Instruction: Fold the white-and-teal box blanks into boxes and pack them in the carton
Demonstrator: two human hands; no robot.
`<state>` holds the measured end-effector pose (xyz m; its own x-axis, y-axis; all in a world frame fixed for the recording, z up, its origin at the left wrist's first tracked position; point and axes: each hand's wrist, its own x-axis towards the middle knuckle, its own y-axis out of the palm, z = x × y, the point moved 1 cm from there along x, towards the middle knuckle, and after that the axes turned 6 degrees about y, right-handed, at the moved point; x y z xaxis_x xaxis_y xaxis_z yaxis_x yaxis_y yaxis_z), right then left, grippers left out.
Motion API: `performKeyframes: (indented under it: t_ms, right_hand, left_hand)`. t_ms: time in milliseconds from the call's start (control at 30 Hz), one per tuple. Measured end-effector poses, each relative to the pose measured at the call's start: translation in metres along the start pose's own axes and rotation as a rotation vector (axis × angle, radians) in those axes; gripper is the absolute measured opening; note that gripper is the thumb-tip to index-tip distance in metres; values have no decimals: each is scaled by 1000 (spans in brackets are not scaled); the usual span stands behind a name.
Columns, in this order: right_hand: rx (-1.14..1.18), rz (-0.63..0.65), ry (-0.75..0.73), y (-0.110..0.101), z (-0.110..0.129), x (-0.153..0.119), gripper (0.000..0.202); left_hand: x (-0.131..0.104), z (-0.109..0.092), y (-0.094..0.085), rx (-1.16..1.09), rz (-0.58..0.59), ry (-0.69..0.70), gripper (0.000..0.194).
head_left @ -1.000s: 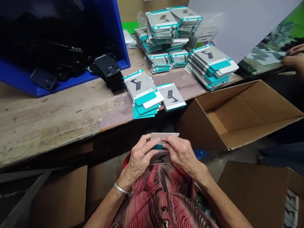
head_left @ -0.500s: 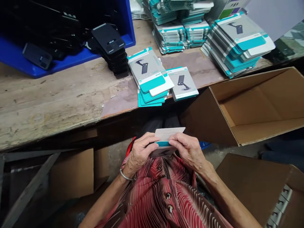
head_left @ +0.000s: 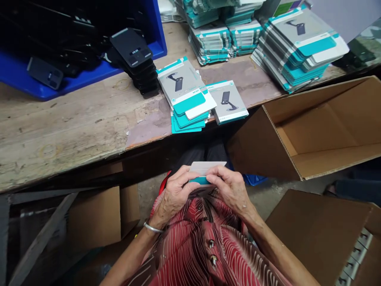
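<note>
Close in front of my body I hold a thin cardboard box point(head_left: 205, 168) with a white flap standing up and a teal strip below it. My left hand point(head_left: 177, 188) grips its left side, thumb on the teal strip. On the right side, the fingers and thumb of my right hand point(head_left: 229, 186) pinch the box near the flap. The lower part of the box is dark and partly hidden by my hands. Beyond, at the bench edge, lie a fanned pile of flat printed boxes point(head_left: 181, 85) and a filled-out box point(head_left: 228, 101) with a phone-holder picture.
A stack of black phone holders point(head_left: 132, 49) stands on the wooden bench point(head_left: 74, 127), beside a blue bin point(head_left: 44, 90) of black parts. Bundled flat boxes point(head_left: 210, 41) and a taller pile point(head_left: 300, 43) sit further back. An open carton point(head_left: 324, 131) is at the right.
Both hands and the box have shifted slightly left in view. My right hand has slid a little closer to my left along the flap. The bench items are otherwise unchanged.
</note>
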<state>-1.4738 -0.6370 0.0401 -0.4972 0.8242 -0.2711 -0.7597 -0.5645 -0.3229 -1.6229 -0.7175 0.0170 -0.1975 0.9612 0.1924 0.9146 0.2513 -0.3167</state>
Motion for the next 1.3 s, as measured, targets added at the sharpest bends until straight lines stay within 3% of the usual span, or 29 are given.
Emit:
performKeyframes:
  t_ms: [67, 133, 300, 400, 533, 600, 733, 867, 1067, 1300]
  right_hand:
    - [55, 4, 98, -3, -3, 4, 9]
    - [92, 14, 174, -5, -6, 12, 10]
    - [92, 98, 212, -6, -17, 32, 11]
    - [-27, 142, 96, -7, -24, 33, 8]
    - [-313, 171, -318, -5, -26, 20, 18]
    - [-533, 117, -466, -1, -25, 12, 23]
    - [-826, -40, -480, 9, -26, 2, 17]
    - [-802, -146, -461, 15, -30, -4, 18]
    - [-739, -430, -561, 15, -32, -5, 21]
    - [-618, -273, -626, 12, -34, 14, 15]
  left_hand:
    - [0, 3, 6, 15, -46, -34, 13]
    - [4, 7, 10, 44, -64, 16, 20]
    - [10, 12, 6, 265, 157, 253, 28]
    - [13, 13, 0, 408, 197, 282, 27]
    - [21, 13, -4, 445, 168, 318, 21]
    - [24, 13, -4, 434, 152, 321, 16]
    - [22, 12, -2, 388, 159, 254, 14]
    - [15, 11, 0, 370, 104, 235, 13]
    - [17, 6, 3, 406, 81, 269, 15]
    - [14, 13, 6, 553, 93, 184, 11]
